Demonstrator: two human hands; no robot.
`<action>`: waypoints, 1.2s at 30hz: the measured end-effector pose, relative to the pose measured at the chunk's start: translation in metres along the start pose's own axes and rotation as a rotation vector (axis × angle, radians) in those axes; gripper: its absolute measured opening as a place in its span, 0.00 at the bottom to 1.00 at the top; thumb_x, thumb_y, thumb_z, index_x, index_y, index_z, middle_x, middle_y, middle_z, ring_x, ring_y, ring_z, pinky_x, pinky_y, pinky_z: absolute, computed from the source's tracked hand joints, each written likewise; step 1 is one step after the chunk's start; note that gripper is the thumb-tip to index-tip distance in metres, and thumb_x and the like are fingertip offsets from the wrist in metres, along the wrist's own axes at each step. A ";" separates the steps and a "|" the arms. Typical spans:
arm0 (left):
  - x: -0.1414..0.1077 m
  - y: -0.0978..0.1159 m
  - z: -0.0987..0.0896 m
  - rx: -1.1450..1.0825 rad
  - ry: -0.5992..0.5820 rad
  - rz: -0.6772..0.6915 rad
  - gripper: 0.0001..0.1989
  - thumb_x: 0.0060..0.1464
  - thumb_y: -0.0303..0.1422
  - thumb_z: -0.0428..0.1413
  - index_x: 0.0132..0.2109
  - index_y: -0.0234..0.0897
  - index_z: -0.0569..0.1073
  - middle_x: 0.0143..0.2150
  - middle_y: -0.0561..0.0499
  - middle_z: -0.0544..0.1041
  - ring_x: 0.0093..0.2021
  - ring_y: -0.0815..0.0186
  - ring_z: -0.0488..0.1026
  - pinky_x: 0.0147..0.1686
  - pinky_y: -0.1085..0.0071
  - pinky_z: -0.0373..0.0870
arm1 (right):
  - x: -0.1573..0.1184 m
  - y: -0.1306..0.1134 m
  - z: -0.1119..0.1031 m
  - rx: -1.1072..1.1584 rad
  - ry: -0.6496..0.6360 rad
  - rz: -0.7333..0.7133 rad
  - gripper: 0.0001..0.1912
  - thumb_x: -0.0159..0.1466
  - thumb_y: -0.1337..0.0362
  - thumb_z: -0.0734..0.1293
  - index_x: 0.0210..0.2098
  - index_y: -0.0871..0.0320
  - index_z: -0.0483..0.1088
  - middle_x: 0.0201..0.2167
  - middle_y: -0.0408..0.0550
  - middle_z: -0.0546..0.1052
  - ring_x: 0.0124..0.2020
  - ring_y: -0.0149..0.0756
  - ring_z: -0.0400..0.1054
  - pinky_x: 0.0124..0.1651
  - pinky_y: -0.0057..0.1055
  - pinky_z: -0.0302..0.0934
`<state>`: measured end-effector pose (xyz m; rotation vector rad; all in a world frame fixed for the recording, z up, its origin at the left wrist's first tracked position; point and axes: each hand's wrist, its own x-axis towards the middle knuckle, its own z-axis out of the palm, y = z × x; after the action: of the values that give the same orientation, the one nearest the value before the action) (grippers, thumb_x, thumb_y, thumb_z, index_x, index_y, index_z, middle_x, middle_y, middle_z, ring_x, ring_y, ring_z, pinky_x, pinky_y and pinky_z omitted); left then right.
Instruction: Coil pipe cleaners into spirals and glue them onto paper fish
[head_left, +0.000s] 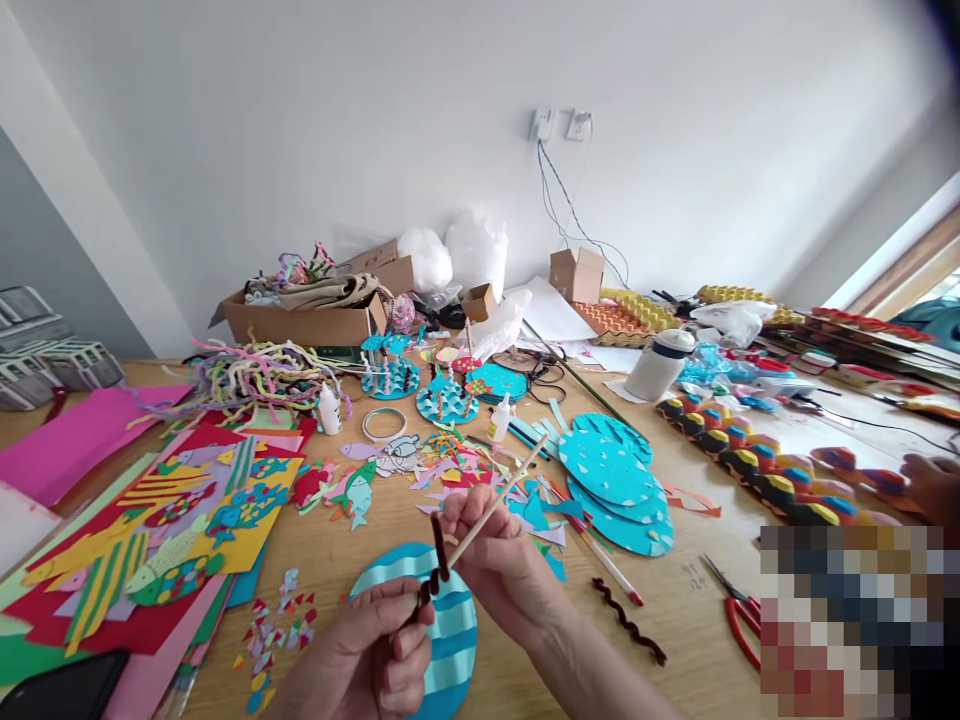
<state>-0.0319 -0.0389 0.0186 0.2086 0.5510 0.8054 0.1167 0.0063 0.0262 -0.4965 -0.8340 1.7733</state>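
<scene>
A dark brown pipe cleaner (438, 548) runs between my hands, its lower part coiled and its upper end straight. My left hand (386, 640) pinches the coiled part. My right hand (491, 560) is closed on a thin wooden stick (517, 478), which slants up to the right; its fingertips are by the pipe cleaner's upper end. Below my hands lies a blue paper disc (454, 670) with pale wavy strips, partly hidden by my left hand. A second brown pipe cleaner (628, 622), coiled into a spiral, rests on the table to the right.
Paper fish (176, 578) and coloured sheets cover the left. Behind are glue bottles (330, 410), a tape roll (384, 425) and finished fish stands (448, 400). Blue discs (607, 465), red-handled scissors (735, 605) and painted egg-carton strips (739, 455) lie right. Another person's hand (934, 480) shows at the edge.
</scene>
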 end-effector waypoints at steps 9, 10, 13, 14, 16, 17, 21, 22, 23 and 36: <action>0.002 -0.003 -0.002 -0.019 0.023 0.003 0.11 0.38 0.30 0.66 0.28 0.26 0.76 0.16 0.57 0.64 0.15 0.80 0.58 0.15 0.82 0.49 | 0.010 -0.005 -0.017 -0.432 -0.211 -0.105 0.07 0.49 0.58 0.73 0.27 0.53 0.76 0.30 0.43 0.64 0.32 0.31 0.60 0.35 0.29 0.57; 0.002 -0.002 -0.003 -0.010 0.035 0.011 0.11 0.38 0.31 0.66 0.28 0.26 0.76 0.16 0.57 0.65 0.15 0.80 0.58 0.15 0.82 0.49 | 0.010 -0.006 -0.020 -0.512 -0.214 -0.146 0.07 0.50 0.59 0.73 0.28 0.52 0.76 0.29 0.43 0.65 0.33 0.32 0.60 0.37 0.30 0.57; 0.003 -0.001 -0.005 0.010 0.059 0.018 0.11 0.37 0.30 0.66 0.27 0.26 0.76 0.16 0.56 0.65 0.15 0.80 0.57 0.15 0.82 0.49 | 0.011 -0.008 -0.025 -0.686 -0.216 -0.241 0.07 0.51 0.58 0.72 0.29 0.51 0.77 0.29 0.44 0.66 0.37 0.34 0.59 0.43 0.32 0.55; 0.003 -0.001 -0.005 0.012 0.061 0.017 0.11 0.37 0.30 0.67 0.27 0.26 0.76 0.16 0.56 0.65 0.15 0.80 0.57 0.15 0.82 0.48 | 0.011 -0.008 -0.026 -0.700 -0.220 -0.253 0.07 0.52 0.58 0.71 0.30 0.51 0.77 0.30 0.44 0.66 0.36 0.34 0.60 0.43 0.33 0.56; 0.003 -0.001 -0.004 0.012 0.070 0.016 0.11 0.36 0.30 0.67 0.27 0.26 0.76 0.16 0.56 0.65 0.15 0.80 0.57 0.15 0.82 0.48 | 0.011 -0.008 -0.027 -0.704 -0.235 -0.251 0.07 0.54 0.57 0.70 0.31 0.51 0.77 0.31 0.44 0.65 0.35 0.33 0.60 0.40 0.32 0.57; 0.003 -0.001 -0.003 0.013 0.071 0.013 0.11 0.36 0.30 0.66 0.27 0.26 0.76 0.16 0.57 0.65 0.15 0.80 0.57 0.15 0.82 0.48 | 0.012 -0.008 -0.027 -0.705 -0.246 -0.250 0.08 0.55 0.56 0.69 0.31 0.51 0.77 0.31 0.44 0.64 0.34 0.32 0.60 0.39 0.32 0.58; 0.003 -0.001 -0.001 0.015 0.064 0.010 0.11 0.36 0.30 0.67 0.27 0.26 0.76 0.16 0.57 0.64 0.15 0.80 0.57 0.15 0.82 0.47 | 0.014 -0.009 -0.026 -0.791 -0.293 -0.308 0.09 0.56 0.56 0.68 0.32 0.53 0.75 0.31 0.44 0.64 0.35 0.33 0.61 0.38 0.31 0.59; 0.003 -0.001 -0.001 0.018 0.063 0.011 0.11 0.36 0.30 0.67 0.27 0.26 0.76 0.16 0.57 0.64 0.15 0.80 0.57 0.15 0.82 0.47 | 0.014 -0.010 -0.026 -0.831 -0.303 -0.338 0.09 0.56 0.56 0.67 0.32 0.54 0.75 0.30 0.44 0.65 0.35 0.33 0.61 0.39 0.31 0.59; 0.003 -0.001 -0.001 0.023 0.061 0.013 0.11 0.37 0.30 0.66 0.27 0.27 0.76 0.16 0.57 0.64 0.16 0.80 0.57 0.15 0.82 0.47 | 0.015 -0.011 -0.026 -0.875 -0.311 -0.369 0.10 0.57 0.55 0.67 0.30 0.55 0.74 0.30 0.45 0.66 0.36 0.34 0.60 0.39 0.32 0.59; 0.004 0.003 -0.005 0.859 0.284 0.461 0.09 0.48 0.37 0.57 0.27 0.35 0.71 0.20 0.56 0.64 0.21 0.72 0.60 0.21 0.77 0.56 | -0.003 -0.003 -0.023 -0.981 0.070 -0.201 0.08 0.56 0.61 0.66 0.23 0.57 0.67 0.20 0.41 0.68 0.24 0.30 0.61 0.28 0.26 0.54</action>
<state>-0.0339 -0.0343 0.0138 1.0513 1.1265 1.0093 0.1350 0.0109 0.0128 -1.0463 -1.6265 1.0603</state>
